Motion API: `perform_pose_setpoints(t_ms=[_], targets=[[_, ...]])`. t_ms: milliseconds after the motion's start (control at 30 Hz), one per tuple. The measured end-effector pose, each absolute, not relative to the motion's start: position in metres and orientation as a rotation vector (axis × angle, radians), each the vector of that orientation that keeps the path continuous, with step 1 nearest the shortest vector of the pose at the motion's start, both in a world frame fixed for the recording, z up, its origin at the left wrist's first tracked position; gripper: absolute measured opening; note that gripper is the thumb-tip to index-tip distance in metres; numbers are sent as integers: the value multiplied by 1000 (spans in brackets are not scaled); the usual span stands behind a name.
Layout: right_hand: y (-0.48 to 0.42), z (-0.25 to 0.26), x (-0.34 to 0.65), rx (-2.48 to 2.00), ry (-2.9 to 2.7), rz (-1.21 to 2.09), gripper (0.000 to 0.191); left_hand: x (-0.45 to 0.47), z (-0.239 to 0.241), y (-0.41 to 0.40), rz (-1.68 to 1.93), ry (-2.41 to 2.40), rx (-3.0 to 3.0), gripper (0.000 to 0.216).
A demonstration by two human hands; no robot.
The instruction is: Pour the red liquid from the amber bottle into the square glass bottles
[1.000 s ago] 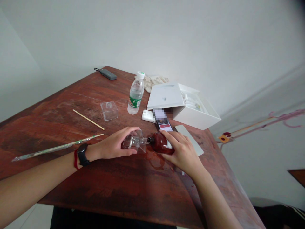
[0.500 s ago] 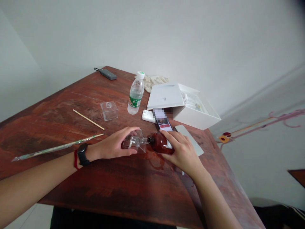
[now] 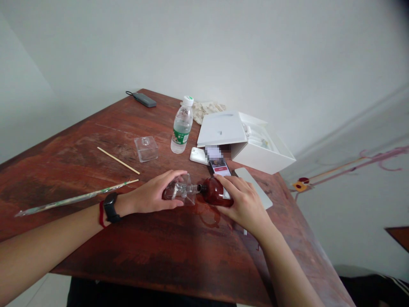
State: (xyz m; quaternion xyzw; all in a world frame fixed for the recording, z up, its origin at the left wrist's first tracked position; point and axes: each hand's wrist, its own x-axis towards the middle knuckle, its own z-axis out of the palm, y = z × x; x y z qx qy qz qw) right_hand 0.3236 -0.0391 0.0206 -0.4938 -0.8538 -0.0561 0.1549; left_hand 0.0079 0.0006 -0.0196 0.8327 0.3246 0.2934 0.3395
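Note:
My left hand (image 3: 159,191) curls round a clear glass bottle (image 3: 183,192) with a square body and a threaded neck pointing right. In my right hand (image 3: 241,196) is a brown bottle (image 3: 213,191), tipped over so its dark mouth points left. The two mouths meet or nearly meet above the table; whether they touch I cannot tell. A wet ring (image 3: 211,216) shows on the wood below the brown bottle. Whether liquid runs between the bottles cannot be made out.
Behind stand a capped water bottle (image 3: 181,125) and a clear square glass piece (image 3: 146,149). A white box (image 3: 223,128), a phone (image 3: 220,168) and a white case (image 3: 198,155) lie right. Leftward are a wooden stick (image 3: 118,160), a wrapped stick (image 3: 76,198) and a grey device (image 3: 143,99).

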Motion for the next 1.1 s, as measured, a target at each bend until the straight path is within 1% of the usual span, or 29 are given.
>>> perform_pose_setpoints(t_ms=[1100], targets=[[-39,19,324,-1410,-2442,-166,59,8,-21,1,773,854,2158,78]])
